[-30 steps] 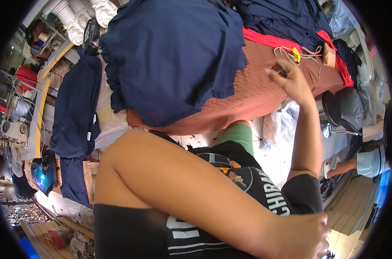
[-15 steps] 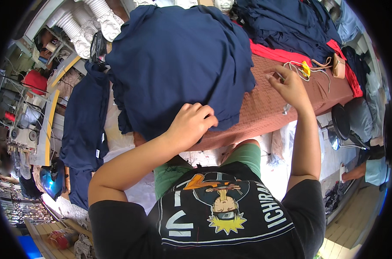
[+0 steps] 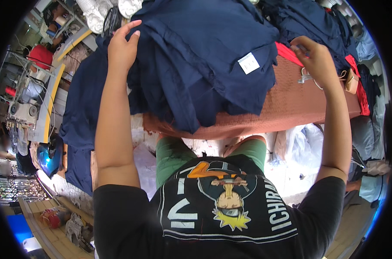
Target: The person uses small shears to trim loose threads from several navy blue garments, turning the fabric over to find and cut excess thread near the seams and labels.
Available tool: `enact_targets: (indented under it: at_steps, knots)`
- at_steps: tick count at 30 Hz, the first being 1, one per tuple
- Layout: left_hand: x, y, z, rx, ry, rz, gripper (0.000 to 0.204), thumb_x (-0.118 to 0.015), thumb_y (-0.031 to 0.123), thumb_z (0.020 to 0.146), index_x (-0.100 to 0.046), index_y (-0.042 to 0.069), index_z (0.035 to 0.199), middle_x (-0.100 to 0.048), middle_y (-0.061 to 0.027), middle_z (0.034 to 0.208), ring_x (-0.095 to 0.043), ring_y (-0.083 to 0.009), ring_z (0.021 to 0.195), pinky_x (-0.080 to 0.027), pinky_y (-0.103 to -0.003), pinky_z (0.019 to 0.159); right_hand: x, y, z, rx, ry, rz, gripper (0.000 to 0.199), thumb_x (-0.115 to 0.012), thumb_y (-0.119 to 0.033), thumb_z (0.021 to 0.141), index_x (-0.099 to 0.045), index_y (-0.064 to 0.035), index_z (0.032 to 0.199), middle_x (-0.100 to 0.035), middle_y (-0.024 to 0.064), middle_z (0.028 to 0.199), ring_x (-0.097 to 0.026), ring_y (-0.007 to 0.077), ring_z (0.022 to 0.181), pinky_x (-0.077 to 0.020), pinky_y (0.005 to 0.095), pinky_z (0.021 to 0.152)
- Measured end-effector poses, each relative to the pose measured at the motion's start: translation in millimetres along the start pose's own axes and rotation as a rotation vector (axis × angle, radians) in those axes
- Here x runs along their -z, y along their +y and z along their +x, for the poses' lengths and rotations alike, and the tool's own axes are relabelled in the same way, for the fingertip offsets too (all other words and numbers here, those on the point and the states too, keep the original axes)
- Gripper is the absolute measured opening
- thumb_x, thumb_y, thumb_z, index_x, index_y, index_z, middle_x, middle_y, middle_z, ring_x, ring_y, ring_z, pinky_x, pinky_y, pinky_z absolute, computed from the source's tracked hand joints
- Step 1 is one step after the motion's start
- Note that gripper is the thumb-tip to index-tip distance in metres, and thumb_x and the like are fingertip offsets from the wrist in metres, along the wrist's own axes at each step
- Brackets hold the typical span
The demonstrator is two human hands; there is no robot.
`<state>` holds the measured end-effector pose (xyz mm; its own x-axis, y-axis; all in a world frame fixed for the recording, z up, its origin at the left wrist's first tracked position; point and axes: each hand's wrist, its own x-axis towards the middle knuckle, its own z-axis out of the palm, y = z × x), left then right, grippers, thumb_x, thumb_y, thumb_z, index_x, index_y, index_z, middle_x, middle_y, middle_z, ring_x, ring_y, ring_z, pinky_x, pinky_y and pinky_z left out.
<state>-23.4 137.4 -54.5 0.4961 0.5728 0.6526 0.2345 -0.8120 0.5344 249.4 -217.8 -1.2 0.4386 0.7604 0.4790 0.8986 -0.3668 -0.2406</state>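
A heap of navy cloth garments (image 3: 196, 52) lies in front of me, its top layer spread out with loose folds hanging at the near side. A white label (image 3: 248, 63) shows on its right part. My left hand (image 3: 123, 49) is at the heap's left edge, thumb and forefinger apart, with nothing visible between them. To the right of the heap, my right hand (image 3: 317, 62) is raised with its fingers curled. What they hold, if anything, is hidden. Just below its palm shows a small pale, shiny item (image 3: 306, 77); whether the hand holds it I cannot tell.
Brown textured cloth (image 3: 291, 99) covers the table. More navy garments (image 3: 308, 23) and red cloth (image 3: 288, 52) lie at the back right, near a small tan box (image 3: 352, 82). Dark cloth (image 3: 81, 108) hangs on the left, beside a sewing machine (image 3: 25, 110). White ornate columns (image 3: 94, 15) stand behind.
My left hand has moved from the heap's near edge to its far left side. My right hand has shifted rightward. The top cloth is now folded differently, and a white label shows.
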Motion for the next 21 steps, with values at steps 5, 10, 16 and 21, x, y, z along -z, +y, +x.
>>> enact_targets:
  at_steps: [5, 10, 16, 21]
  knots:
    - [-25, 71, -87, 0.159, 0.156, -0.525, 0.024, -0.065, 0.007, 0.089, -0.066, 0.004, 0.113, -0.068, -0.0087, 0.108, -0.062, -0.0132, 0.102, -0.048, -0.025, 0.089, -43, -38, -43, -0.101, 0.056, 0.754, 0.015, -0.068, -0.014, 0.087, -0.069, -0.0058, 0.100, -0.057, -0.0061, 0.068, -0.044, 0.0010, 0.061, -0.0359, 0.0193, 0.054]
    - [-61, 105, -129, -0.513, -0.134, -0.295, 0.034, -0.081, 0.016, 0.069, -0.069, 0.008, 0.100, -0.065, -0.0055, 0.107, -0.061, -0.0236, 0.097, -0.048, -0.032, 0.084, -88, -82, -46, -0.069, 0.004, 0.554, 0.024, -0.070, -0.022, 0.085, -0.068, -0.0054, 0.102, -0.060, 0.0055, 0.069, -0.055, 0.0117, 0.062, -0.0448, 0.0266, 0.060]
    - [-81, 98, -151, -0.395, 0.003, -0.007, 0.040, -0.089, 0.027, 0.058, -0.066, 0.013, 0.087, -0.057, -0.0032, 0.110, -0.051, -0.0248, 0.102, -0.039, -0.038, 0.088, -94, -101, -70, -0.123, 0.084, 0.578, 0.026, -0.067, -0.019, 0.088, -0.061, -0.0047, 0.109, -0.058, 0.0053, 0.074, -0.057, 0.0151, 0.069, -0.0446, 0.0261, 0.064]
    - [-90, 107, -166, -0.240, 0.031, 0.054, 0.029, -0.086, 0.030, 0.060, -0.068, 0.019, 0.080, -0.054, 0.0014, 0.110, -0.043, -0.0246, 0.107, -0.031, -0.042, 0.086, -112, -99, -101, -0.025, 0.140, 0.514, 0.029, -0.069, -0.016, 0.086, -0.057, -0.0056, 0.111, -0.064, 0.0089, 0.090, -0.065, 0.0247, 0.075, -0.0522, 0.0322, 0.068]
